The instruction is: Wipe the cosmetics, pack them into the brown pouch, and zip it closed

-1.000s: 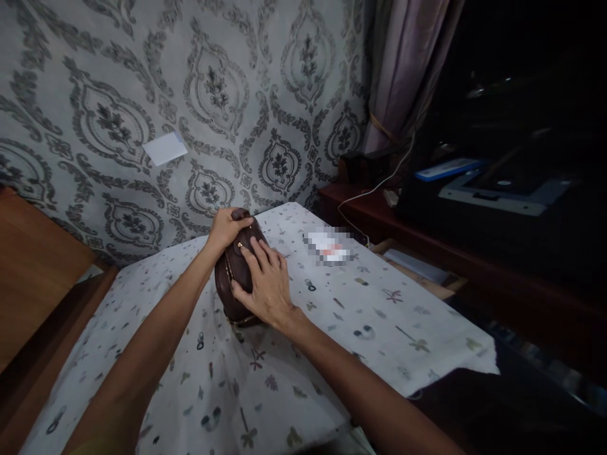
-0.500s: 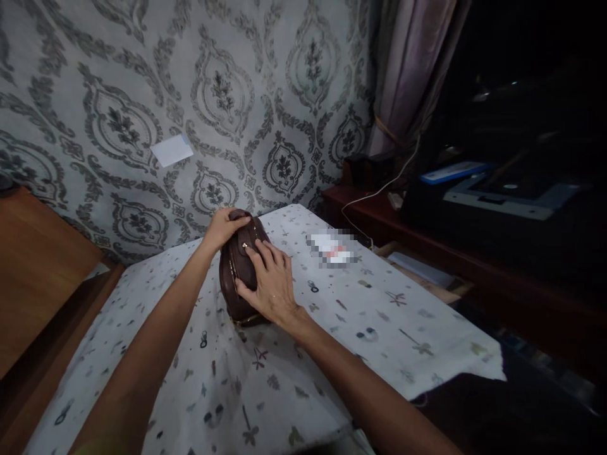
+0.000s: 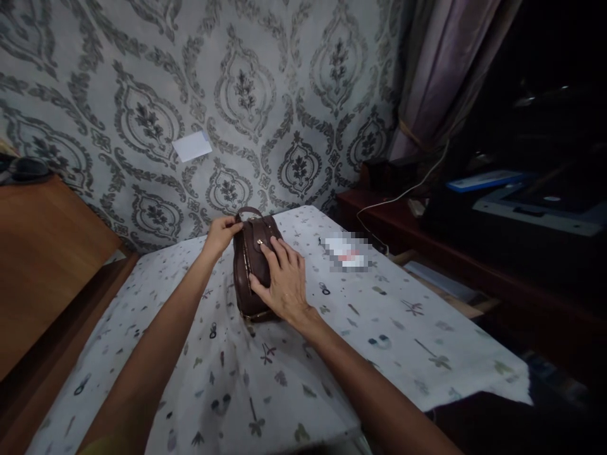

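Observation:
A dark brown leather handbag (image 3: 258, 259) lies on the patterned white cloth, with a gold zipper along its left side and a small gold stud on top. Its carry handle (image 3: 249, 210) arches up at the far end. My left hand (image 3: 222, 235) has thumb and fingers pinched together at the bag's far left corner, by the end of the zipper. Whether a zipper pull is between these fingertips is too small to tell. Across the bag's right side lies my right hand (image 3: 287, 278), fingers bent over the top and thumb near the zipper, gripping it.
The white cloth (image 3: 408, 354) covers the table. To the right of the bag is a blurred-out white item (image 3: 348, 251). A wooden panel (image 3: 47, 253) stands at left, and a dark red cabinet (image 3: 348, 199) with a white cable (image 3: 403, 197) at right. Patterned wallpaper rises behind.
My left hand has slid off the bag's far top end to its left corner, leaving the handle in sight. The right hand keeps its hold. The whole view has shifted slightly.

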Motion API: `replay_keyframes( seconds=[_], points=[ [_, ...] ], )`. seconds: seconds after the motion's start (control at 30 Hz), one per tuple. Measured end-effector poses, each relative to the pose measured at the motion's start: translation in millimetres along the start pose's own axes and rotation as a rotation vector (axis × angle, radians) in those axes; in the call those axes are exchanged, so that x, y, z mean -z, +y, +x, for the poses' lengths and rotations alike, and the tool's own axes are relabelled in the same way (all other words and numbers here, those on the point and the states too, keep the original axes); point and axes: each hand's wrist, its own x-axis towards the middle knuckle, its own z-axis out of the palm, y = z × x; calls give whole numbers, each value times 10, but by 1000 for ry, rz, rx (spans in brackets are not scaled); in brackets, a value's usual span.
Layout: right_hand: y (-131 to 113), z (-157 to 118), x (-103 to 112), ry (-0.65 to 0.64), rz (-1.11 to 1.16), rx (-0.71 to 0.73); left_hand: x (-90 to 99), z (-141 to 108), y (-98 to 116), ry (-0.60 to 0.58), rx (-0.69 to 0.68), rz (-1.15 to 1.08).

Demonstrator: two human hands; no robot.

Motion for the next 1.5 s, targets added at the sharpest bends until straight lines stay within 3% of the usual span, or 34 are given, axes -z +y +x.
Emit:
replay_keyframes(
  seconds=[0.47,0.63,0.77,1.0,1.3,1.5],
  points=[
    [8,-17,1,-38,8,-1,-7,-222,101,8,-1,-41],
    [0,-29,23,-52,0,9,-7,-182,105,-41,-29,7],
    [-19,-32,26,-38,15,5,-130,-69,237,-34,-121,107],
    [-100,-53,14,-36,38,83,-403,131,445,-253,-125,238],
    [-110,-121,26,-26,24,112,-522,74,417,-87,-147,296],
    [-78,-89,13,-1,63,102,-547,-30,484,-64,-155,281]
  ],
)
